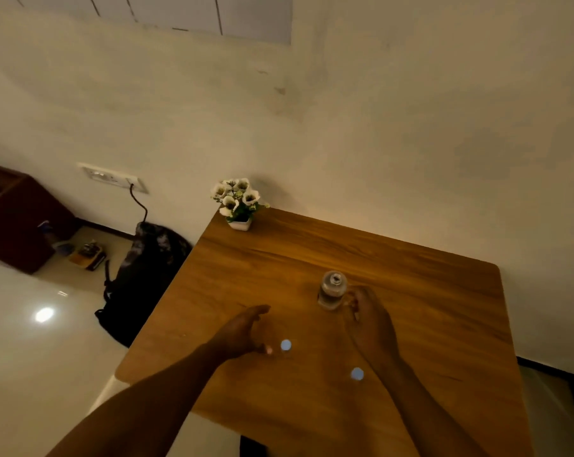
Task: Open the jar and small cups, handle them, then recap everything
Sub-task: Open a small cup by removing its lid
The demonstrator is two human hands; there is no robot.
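Note:
A small clear glass jar point(332, 290) stands upright on the wooden table point(279, 258), its top blurred. My right hand point(366, 319) rests beside the jar on its right, fingers near its base; whether they touch it is unclear. My left hand point(243, 331) hovers over the table with fingers spread, thumb close to a small cup with a pale blue-white cap point(285, 345). A second small cup with the same pale cap point(357, 374) stands nearer me, by my right wrist. The cups' bodies are hard to make out.
A little white pot of white flowers point(238, 204) sits at the table's far left corner against the wall. A dark backpack point(144, 278) leans on the floor left of the table. A dark wooden cabinet point(15, 219) and a wall socket with a cable point(114, 178) lie further left.

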